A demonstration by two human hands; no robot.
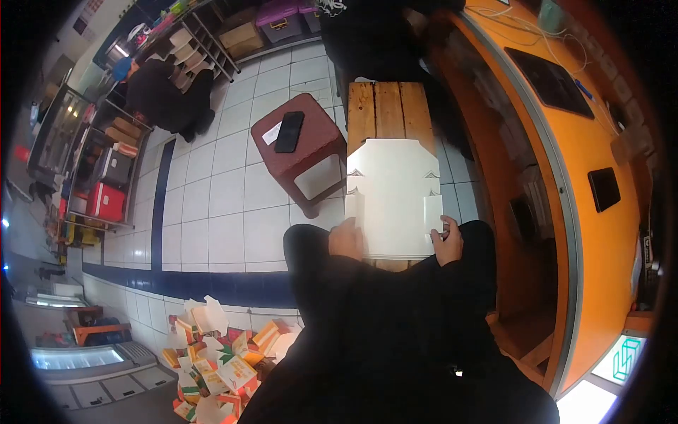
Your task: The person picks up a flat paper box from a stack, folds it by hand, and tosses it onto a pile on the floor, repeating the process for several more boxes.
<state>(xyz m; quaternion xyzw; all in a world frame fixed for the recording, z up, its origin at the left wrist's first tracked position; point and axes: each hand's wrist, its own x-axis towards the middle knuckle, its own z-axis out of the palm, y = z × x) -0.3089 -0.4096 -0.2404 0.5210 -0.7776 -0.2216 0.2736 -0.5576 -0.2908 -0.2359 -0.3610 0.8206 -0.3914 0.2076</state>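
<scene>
A white die-cut cardboard sheet (393, 198) with slits along both sides lies on a wooden bench (388, 109) in front of my knees. My left hand (345, 239) is at the sheet's lower left edge, its fingers together and partly hidden by the cardboard. At the lower right edge, my right hand (448, 242) grips the sheet with the fingers curled at its side. The near edge of the cardboard looks thick, but whether several sheets are stacked there I cannot tell.
A dark red stool (316, 134) holding a black phone (289, 132) stands left of the bench. Printed cartons (233, 371) lie piled at lower left. An orange counter (551, 134) runs along the right. One person (166, 95) crouches by shelves; another in black is beyond the bench.
</scene>
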